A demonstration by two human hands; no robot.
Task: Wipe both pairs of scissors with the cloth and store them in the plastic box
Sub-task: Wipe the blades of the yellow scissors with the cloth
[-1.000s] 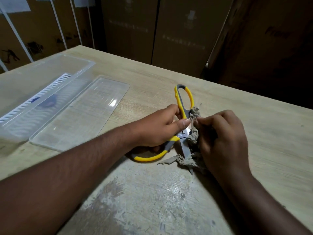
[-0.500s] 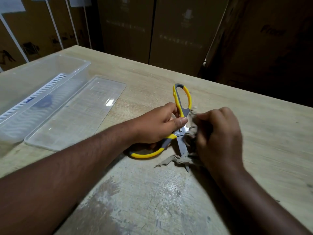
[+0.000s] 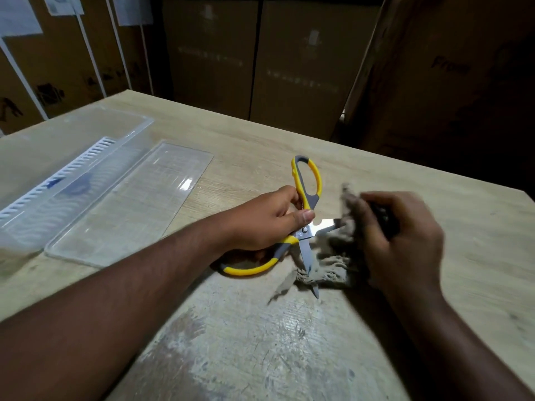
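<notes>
Head view: yellow-grey scissors (image 3: 307, 227) splayed open, left hand (image 3: 267, 224) gripping them, right hand (image 3: 396, 235) clutching frayed cloth (image 3: 333, 267).

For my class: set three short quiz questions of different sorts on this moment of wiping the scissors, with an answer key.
1. True or false: the scissors lie with their blades spread apart.
2. Which hand grips the cloth? A. the left hand B. the right hand C. neither
3. Fill in: the clear lid lies flat on the table beside the plastic ____.

Key: 1 true. 2 B; the left hand holds the scissors by the handle. 3 box.
</notes>
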